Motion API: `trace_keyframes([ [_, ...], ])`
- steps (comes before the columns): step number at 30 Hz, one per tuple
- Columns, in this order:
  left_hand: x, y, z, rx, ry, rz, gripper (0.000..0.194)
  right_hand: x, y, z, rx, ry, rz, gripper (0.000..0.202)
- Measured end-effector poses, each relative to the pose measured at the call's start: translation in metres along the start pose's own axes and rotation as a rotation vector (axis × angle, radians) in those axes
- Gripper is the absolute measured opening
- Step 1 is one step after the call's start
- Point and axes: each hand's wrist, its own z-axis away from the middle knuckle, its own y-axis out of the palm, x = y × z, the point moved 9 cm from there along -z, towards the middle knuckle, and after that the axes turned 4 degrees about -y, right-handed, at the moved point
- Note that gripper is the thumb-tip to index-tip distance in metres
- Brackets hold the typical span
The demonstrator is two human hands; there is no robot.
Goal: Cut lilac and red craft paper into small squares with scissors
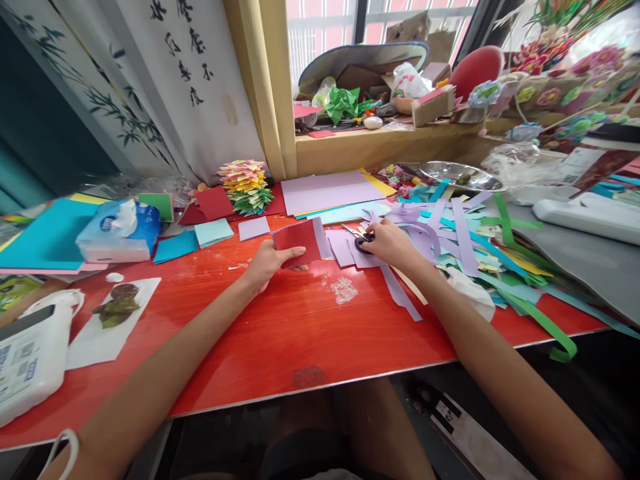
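My left hand (267, 263) is closed on a red card (299, 245), thumb across its front. A strip of lilac paper (321, 238) shows behind the card's right edge. With my right hand (390, 241) I grip a pair of scissors (364, 244) by the black handles; the blades point left toward the card. Cut lilac pieces (341, 249) lie under and beside the scissors. Left of the card rest a lilac square (254, 229), a pale blue stack (214, 231) and a darker blue stack (176, 246).
Paper strips (465, 233) heap on the right, by a metal dish (463, 176). Lilac sheets (327, 192) and a folded-paper stack (245, 187) stand at the back. A tissue pack (120, 231) and white device (33, 367) occupy the left of the red table (240, 367).
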Motion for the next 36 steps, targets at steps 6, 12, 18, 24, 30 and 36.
trace_keyframes([
  [6,-0.008,-0.003,0.001,-0.01,0.018,0.008,0.025,0.005,-0.003,0.001,0.054,0.003,0.087,0.027],
  [12,-0.01,-0.012,0.001,-0.067,0.017,0.021,0.028,-0.004,-0.008,0.0,0.006,0.049,-0.321,0.025],
  [18,-0.016,-0.021,0.001,-0.133,0.045,0.055,0.029,0.022,-0.01,0.006,0.173,-0.028,-1.221,0.027],
  [24,-0.033,-0.033,0.004,-0.216,0.153,0.118,0.024,0.071,0.001,0.025,0.341,-0.093,-1.426,0.036],
  [30,-0.045,-0.04,0.009,-0.294,0.25,0.188,0.03,0.102,0.014,0.046,0.466,-0.19,-1.211,0.031],
  [36,-0.044,-0.027,0.013,-0.237,0.25,0.14,0.025,0.104,0.018,0.051,0.468,-0.175,-1.16,0.035],
])
